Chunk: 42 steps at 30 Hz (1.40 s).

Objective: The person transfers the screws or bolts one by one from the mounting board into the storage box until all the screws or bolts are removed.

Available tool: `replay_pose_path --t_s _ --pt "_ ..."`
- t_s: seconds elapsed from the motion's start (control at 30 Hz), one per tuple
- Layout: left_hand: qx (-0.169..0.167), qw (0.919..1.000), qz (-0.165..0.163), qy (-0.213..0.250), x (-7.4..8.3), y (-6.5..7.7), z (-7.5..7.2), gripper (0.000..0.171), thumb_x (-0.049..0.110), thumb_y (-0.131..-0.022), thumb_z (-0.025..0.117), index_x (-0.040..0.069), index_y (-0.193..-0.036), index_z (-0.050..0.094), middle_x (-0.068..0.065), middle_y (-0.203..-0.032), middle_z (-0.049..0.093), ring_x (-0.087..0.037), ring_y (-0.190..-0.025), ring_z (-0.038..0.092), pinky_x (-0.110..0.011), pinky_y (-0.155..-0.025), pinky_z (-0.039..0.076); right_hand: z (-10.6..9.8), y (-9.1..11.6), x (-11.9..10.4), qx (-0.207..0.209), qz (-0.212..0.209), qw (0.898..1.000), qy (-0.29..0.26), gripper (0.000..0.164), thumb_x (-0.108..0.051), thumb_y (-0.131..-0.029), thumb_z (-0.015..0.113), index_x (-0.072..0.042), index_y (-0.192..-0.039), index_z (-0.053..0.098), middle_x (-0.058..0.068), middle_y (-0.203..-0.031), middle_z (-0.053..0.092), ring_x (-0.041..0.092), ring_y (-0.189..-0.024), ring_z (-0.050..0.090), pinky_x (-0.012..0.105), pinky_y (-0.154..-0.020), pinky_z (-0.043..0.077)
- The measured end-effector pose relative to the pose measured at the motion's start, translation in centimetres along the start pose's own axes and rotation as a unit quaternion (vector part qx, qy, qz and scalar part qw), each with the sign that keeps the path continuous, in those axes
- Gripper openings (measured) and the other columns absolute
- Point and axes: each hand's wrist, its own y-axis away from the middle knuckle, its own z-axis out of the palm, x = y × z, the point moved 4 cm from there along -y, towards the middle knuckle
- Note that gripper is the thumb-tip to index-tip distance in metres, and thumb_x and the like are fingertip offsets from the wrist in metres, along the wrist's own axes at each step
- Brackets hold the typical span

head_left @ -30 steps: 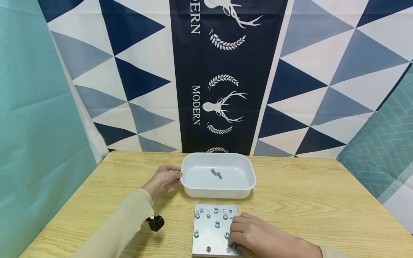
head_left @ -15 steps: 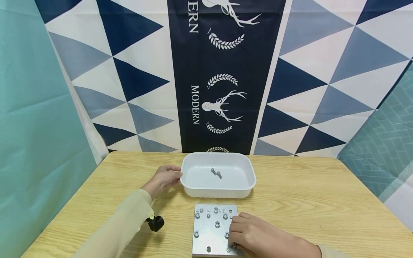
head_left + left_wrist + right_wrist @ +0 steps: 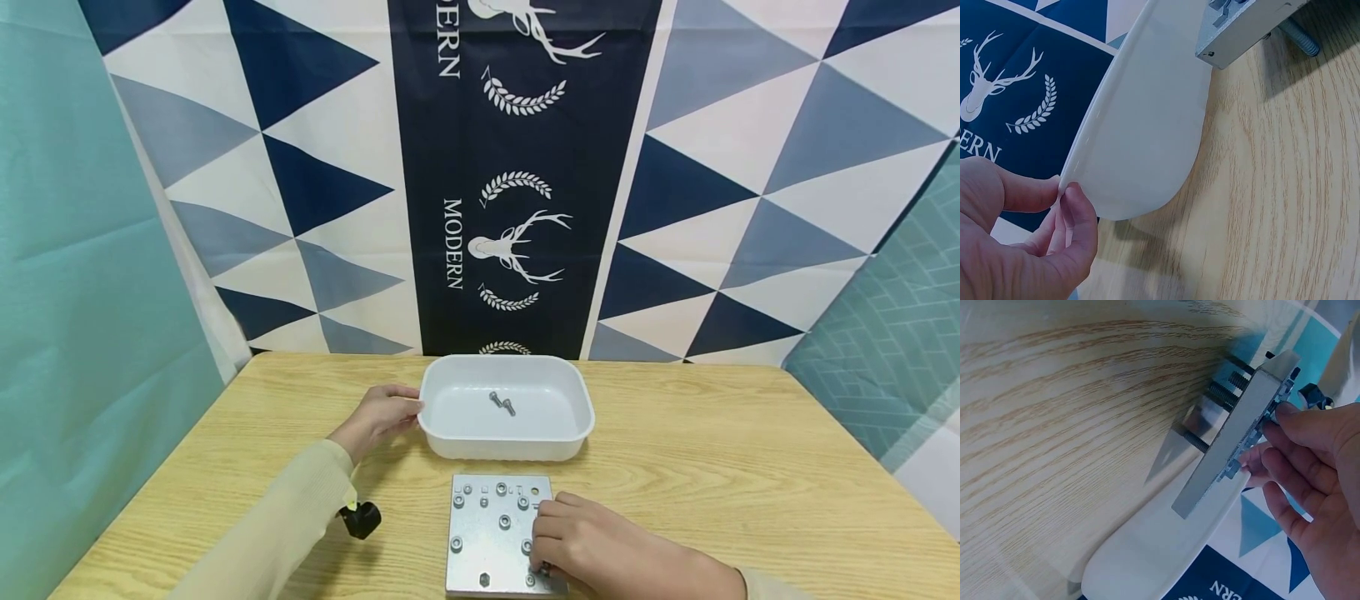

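Left of the white tray (image 3: 506, 448), the left hand (image 3: 382, 417) has its grip pinching the tray's rim between thumb and fingers. Inside the tray lie two loose bolts (image 3: 496, 400), close together. Just on the tray's near side, over the table (image 3: 675, 433), is a metal plate (image 3: 491, 554) set with bolts, shanks jutting underneath. Farther right, also nearer than the tray, the right hand (image 3: 573, 537) pinches a mostly hidden bolt head (image 3: 545, 570) at the plate.
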Motion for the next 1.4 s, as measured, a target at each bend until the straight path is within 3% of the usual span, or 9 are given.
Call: replay_pose_path --t_s 0.83,1.13,1.4 --pt "-0.003 1.0 0.0 0.009 -0.07 0.07 -0.04 0.029 0.002 -0.091 0.061 -0.004 -0.119 0.058 -0.016 -0.109 0.059 -0.014 -0.081 0.058 -0.02 -0.071 0.054 -0.05 0.02 0.07 -0.022 0.015 1.0 -0.017 0.004 -0.025 -0.089 0.068 -0.026 -0.092 0.068 -0.018 -0.087 0.061 -0.002 -0.079 0.046 0.009 -0.074 0.037" --pt "-0.002 1.0 -0.001 0.005 -0.02 0.02 -0.03 0.03 0.003 -0.09 0.061 -0.003 -0.119 0.058 -0.016 -0.111 0.059 -0.014 -0.081 0.058 -0.023 -0.075 0.056 -0.09 -0.06 0.05 -0.031 0.025 0.999 -0.017 0.012 -0.021 -0.083 0.074 -0.027 -0.091 0.067 -0.019 -0.083 0.059 -0.003 -0.077 0.044 0.009 -0.071 0.036" --pt "0.0 0.9999 0.001 0.011 0.04 0.09 -0.02 0.03 0.001 -0.09 0.061 -0.004 -0.119 0.058 -0.016 -0.109 0.059 -0.014 -0.08 0.058 -0.021 -0.072 0.054 -0.2 -0.06 0.11 -0.025 0.025 0.999 -0.027 0.013 -0.021 -0.083 0.074 -0.027 -0.093 0.068 -0.018 -0.087 0.061 -0.003 -0.079 0.045 0.009 -0.073 0.038"
